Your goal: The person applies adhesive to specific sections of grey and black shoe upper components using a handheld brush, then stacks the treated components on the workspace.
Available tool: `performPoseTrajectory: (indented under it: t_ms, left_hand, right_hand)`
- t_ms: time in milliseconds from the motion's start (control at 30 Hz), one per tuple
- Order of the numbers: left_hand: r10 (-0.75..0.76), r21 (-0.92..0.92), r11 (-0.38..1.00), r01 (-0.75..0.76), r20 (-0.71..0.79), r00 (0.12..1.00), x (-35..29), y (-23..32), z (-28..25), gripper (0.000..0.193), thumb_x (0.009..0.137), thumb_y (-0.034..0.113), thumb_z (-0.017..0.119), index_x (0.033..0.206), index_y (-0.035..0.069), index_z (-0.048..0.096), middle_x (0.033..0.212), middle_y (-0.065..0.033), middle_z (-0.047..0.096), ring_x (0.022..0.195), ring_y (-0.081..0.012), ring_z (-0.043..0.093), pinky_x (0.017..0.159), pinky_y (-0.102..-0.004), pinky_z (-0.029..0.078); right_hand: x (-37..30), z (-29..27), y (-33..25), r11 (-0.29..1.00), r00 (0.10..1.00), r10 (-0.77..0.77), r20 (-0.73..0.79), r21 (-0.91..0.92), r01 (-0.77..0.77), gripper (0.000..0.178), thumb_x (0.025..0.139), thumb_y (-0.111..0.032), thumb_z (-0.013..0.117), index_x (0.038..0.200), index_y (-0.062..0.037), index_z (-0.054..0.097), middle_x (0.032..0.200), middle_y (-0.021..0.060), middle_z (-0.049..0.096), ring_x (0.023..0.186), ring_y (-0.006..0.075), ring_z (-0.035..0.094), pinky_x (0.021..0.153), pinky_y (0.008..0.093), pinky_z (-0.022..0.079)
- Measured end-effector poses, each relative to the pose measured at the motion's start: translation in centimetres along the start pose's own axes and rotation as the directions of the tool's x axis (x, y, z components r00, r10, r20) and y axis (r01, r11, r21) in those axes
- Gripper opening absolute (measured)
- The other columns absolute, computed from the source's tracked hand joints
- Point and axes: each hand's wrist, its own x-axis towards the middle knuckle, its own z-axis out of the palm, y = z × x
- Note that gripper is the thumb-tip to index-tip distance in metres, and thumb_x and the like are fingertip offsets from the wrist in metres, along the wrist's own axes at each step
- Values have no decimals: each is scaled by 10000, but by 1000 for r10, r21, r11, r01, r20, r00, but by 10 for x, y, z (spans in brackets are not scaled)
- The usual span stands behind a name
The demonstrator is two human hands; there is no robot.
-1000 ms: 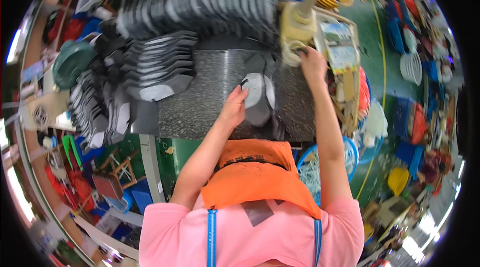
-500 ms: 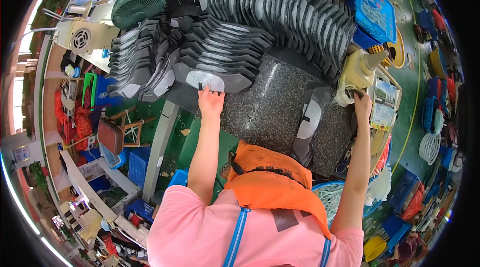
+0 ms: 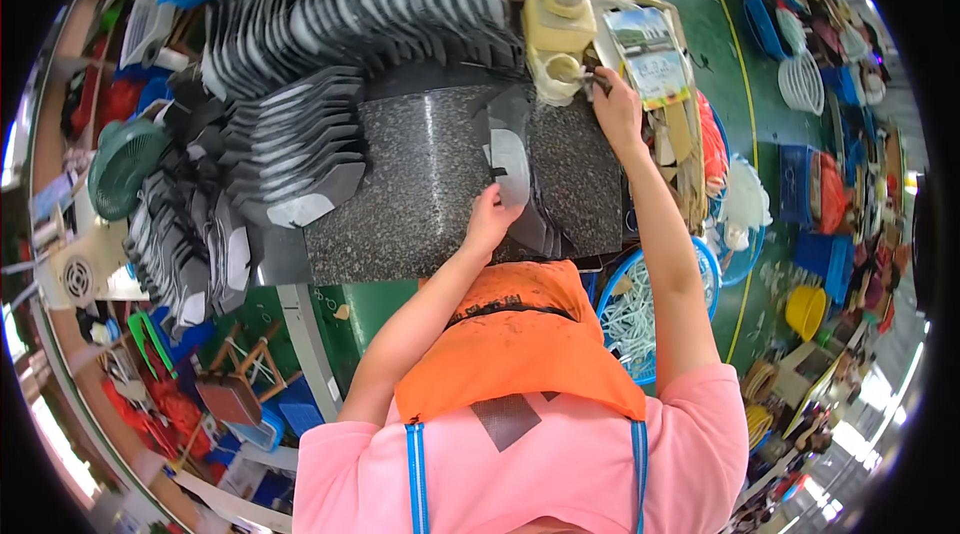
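Observation:
My left hand (image 3: pixel 489 222) has its fingers closed at the near edge of a dark grey curved piece (image 3: pixel 512 166) with a pale patch. That piece lies among overlapping ones on the right part of a speckled dark slab (image 3: pixel 400 174). My right hand (image 3: pixel 619 114) grips a small dark tool (image 3: pixel 597 84) whose tip I cannot make out. It is just right of a cream pot (image 3: pixel 557 80) with a whitish rim. Behind the pot stands a cream container (image 3: pixel 558 22) with a cone-shaped top. Left of the slab, similar pieces lie in an overlapping row (image 3: pixel 295 149).
A long row of grey pieces (image 3: pixel 370 9) spans the back. More pieces (image 3: pixel 175 244) sit at the left beside a green fan (image 3: pixel 127 169). A printed picture packet (image 3: pixel 648 59) lies right of the pot. Near my right forearm is a blue basket (image 3: pixel 713 274) of pale strips.
The view has swung to the right. My left hand has left the row of pieces on the left and reached the piece on the slab. My right hand has moved slightly away from the pot.

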Motion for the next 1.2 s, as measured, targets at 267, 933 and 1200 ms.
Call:
performPoseTrajectory:
  t_ms: [267, 933, 1200]
  left_hand:
    - [-15, 399, 904, 156, -334, 942, 28, -4, 2, 313, 707, 147, 696, 904, -20, 519, 752, -64, 548, 633, -151, 539, 548, -276, 453]
    - [-412, 234, 867, 440, -158, 897, 38, 15, -19, 175, 808, 206, 614, 789, 41, 559, 717, -55, 602, 614, -144, 576, 604, -283, 494]
    - [-386, 89, 913, 397, -119, 915, 30, 8, -15, 168, 827, 197, 590, 750, 50, 562, 679, -43, 589, 575, -132, 554, 553, -278, 474]
  right_hand:
    - [-44, 49, 19, 890, 955, 135, 265, 392, -235, 194, 736, -71, 606, 914, -3, 641, 754, 79, 643, 583, 148, 610, 565, 250, 494]
    - [-133, -12, 24, 953, 706, -301, 641, 220, 206, 178, 711, -89, 605, 878, -40, 640, 838, 127, 619, 785, 309, 583, 700, 370, 461]
    - [-73, 34, -7, 893, 844, -426, 326, 303, 334, 191, 723, -78, 586, 908, -50, 625, 846, 130, 605, 809, 309, 579, 694, 389, 457]
